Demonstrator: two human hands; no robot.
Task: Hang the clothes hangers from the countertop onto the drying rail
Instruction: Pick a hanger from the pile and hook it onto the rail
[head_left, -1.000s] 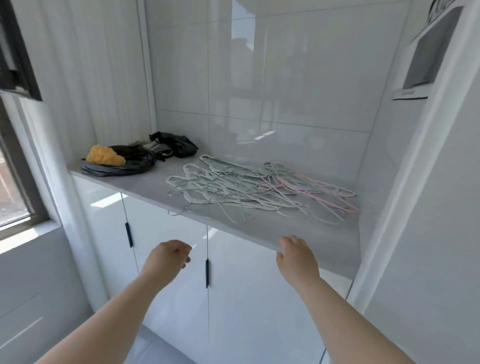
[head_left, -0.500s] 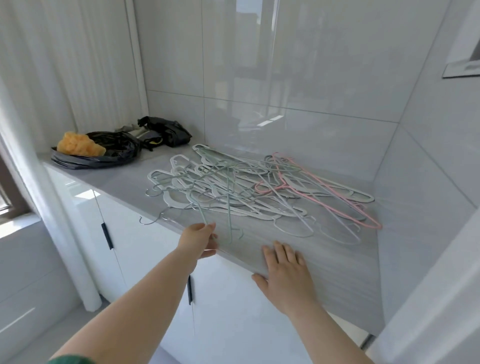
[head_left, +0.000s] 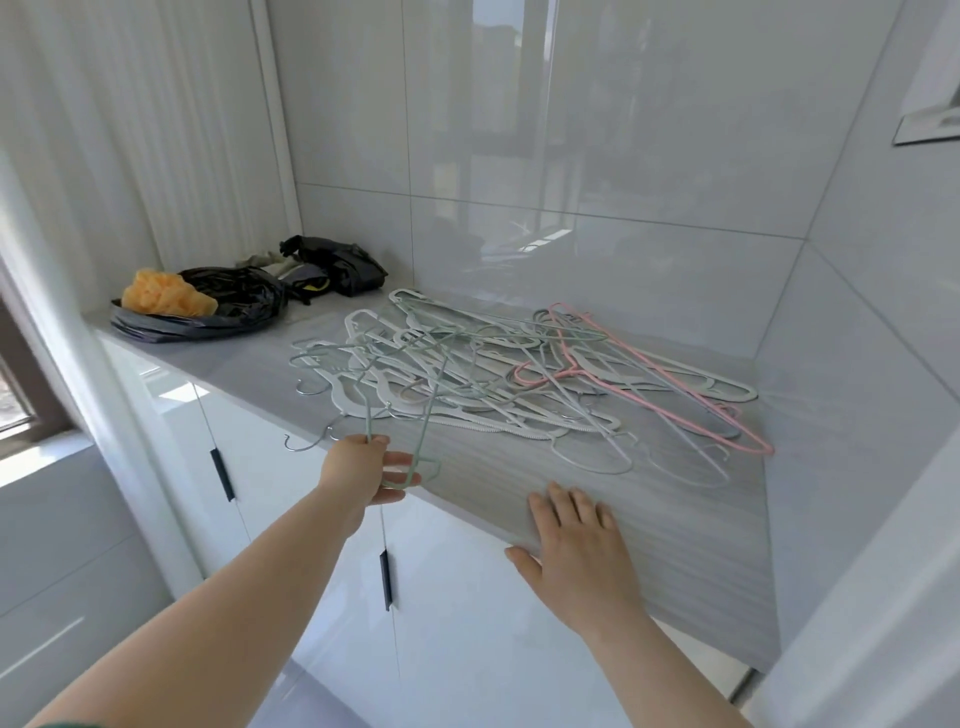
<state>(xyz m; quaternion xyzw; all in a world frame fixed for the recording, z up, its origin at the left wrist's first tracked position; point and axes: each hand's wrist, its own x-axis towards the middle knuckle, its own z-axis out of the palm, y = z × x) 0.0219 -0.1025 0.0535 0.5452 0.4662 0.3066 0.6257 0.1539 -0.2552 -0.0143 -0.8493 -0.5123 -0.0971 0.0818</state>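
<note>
A tangled heap of thin clothes hangers (head_left: 498, 384), pale green, white and pink, lies on the grey countertop (head_left: 675, 530). My left hand (head_left: 363, 470) is at the counter's front edge and pinches the near end of a pale green hanger (head_left: 434, 400), which slants up out of the heap toward me. My right hand (head_left: 576, 551) lies flat, fingers straight, on the countertop near the front edge, to the right of the left hand. No drying rail is in view.
At the counter's far left sit a black plastic bag (head_left: 228, 312) with an orange cloth (head_left: 161, 293) on it and a dark bundle (head_left: 337, 265) behind. White cabinet doors with dark handles (head_left: 384, 579) stand below. Glossy tiled walls enclose the back and right.
The view has come closer to the counter. My left hand, which reached toward the heap, now pinches a green hanger and has lifted its near end. My right hand stays flat on the countertop.
</note>
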